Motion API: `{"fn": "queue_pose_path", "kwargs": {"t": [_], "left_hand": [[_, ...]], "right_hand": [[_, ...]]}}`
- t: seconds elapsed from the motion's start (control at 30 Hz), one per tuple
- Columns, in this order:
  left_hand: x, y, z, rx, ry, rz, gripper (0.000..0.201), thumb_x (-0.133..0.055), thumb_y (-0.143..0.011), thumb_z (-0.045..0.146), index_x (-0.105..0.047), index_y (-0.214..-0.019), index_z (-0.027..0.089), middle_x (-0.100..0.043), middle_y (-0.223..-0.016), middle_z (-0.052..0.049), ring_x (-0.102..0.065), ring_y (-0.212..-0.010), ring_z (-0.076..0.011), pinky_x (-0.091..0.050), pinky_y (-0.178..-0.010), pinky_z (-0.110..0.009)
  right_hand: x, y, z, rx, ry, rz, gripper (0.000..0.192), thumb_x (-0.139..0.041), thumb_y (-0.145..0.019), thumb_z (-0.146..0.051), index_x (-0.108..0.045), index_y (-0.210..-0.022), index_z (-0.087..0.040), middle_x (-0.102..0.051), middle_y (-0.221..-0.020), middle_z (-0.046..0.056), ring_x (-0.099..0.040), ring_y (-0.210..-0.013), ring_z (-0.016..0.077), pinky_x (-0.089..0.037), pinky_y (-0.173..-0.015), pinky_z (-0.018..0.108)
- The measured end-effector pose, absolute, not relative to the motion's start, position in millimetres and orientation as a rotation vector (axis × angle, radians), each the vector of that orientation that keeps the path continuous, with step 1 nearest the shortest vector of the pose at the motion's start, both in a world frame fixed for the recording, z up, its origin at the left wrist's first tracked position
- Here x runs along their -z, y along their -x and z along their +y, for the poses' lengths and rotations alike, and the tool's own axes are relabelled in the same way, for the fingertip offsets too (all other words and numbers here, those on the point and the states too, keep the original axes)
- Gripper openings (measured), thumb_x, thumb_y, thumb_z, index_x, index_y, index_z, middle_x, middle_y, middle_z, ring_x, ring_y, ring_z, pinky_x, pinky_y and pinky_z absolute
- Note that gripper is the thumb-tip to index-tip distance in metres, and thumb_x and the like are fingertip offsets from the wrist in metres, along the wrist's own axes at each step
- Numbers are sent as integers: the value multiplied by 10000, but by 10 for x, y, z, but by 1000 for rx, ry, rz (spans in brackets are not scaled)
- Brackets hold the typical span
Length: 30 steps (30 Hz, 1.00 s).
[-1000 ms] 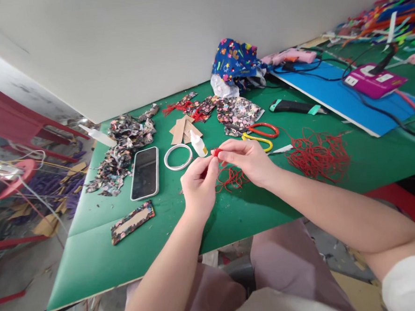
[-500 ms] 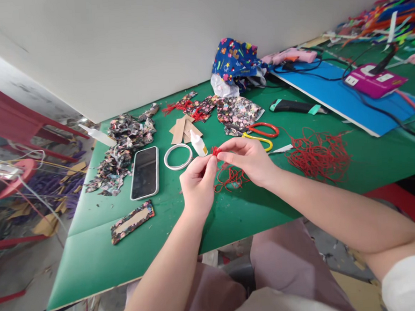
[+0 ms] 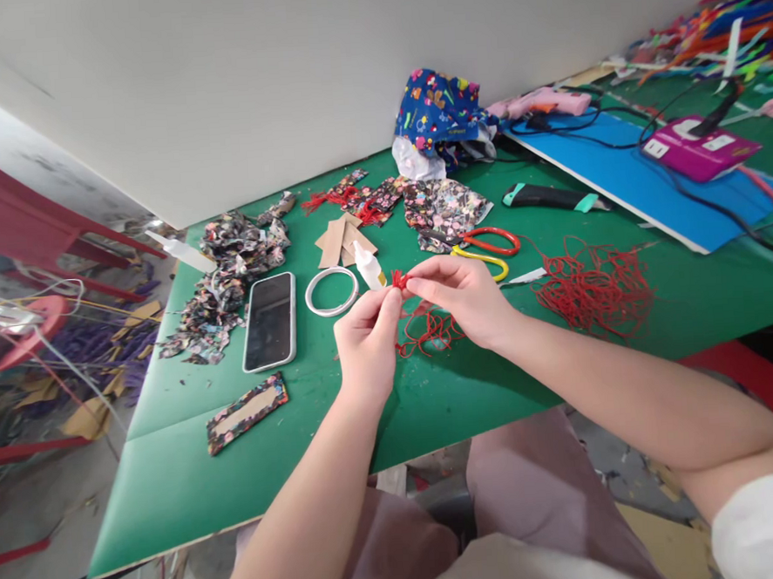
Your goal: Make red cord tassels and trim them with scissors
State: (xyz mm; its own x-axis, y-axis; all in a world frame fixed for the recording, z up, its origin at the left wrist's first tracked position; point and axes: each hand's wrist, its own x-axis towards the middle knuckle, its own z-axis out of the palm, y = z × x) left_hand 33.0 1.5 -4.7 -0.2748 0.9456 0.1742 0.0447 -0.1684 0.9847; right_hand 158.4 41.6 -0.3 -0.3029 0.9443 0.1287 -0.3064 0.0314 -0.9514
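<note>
Your left hand (image 3: pixel 365 339) and right hand (image 3: pixel 464 295) meet at the centre of the frame, above the green table surface (image 3: pixel 175 477). Both hands pinch a small knot of thin red cord (image 3: pixel 400 280) between thumb and fingertips; its loose tail (image 3: pixel 428 331) hangs down in loops onto the table between your wrists. Just above the knot stands a small white glue bottle (image 3: pixel 368 266), with a white ring (image 3: pixel 332 291) and a white-cased smartphone (image 3: pixel 270 321) to its left. A tangled pile of red cord (image 3: pixel 592 287) lies right of your right hand. Red and yellow-handled scissors (image 3: pixel 489 250) lie above it.
</note>
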Motion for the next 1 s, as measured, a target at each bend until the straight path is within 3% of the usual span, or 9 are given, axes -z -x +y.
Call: {"fn": "queue_pose_path", "kwargs": {"t": [0.17,0.43,0.8,1.0], "left_hand": [[42,-335,16,-1521,-1076,1255,221,-634,-750,372,-662,-682,164,-434,-526,43,-284,-421,-29,-198,-393,-198],[53,-334,21,-1521,-1232,1381,237,-620,-744,401,-692,-743,175,-600,-618,-4,-492,-544,-88,-384,-493,-225],[52,-331,16,-1514,-1278,1383,236,-604,-764,392,-709,-779,182,-636,-663,-16,-539,-587,-100,-419,-522,-225],[56,-322,5,-1497,-1344,1323,189,-602,-781,357,-708,-785,201,-636,-675,-5,-535,-597,-91,-422,-556,-222]], "right_hand": [[0,-1579,412,-1537,752,-1248,147,-704,-685,-274,-691,-813,-204,-698,-788,-13,-631,-695,91,-534,-556,183],[3,-1571,414,-1493,742,-1227,100,-715,-671,-245,-670,-746,-196,-671,-718,-29,-599,-633,66,-513,-547,165],[4,-1580,404,-1509,773,-1226,134,-697,-692,-312,-672,-760,-199,-673,-756,-14,-606,-666,92,-518,-550,195],[35,-1570,416,-1613,707,-1245,172,-735,-652,-280,-725,-816,-228,-647,-918,1,-601,-758,90,-522,-608,196]]}}
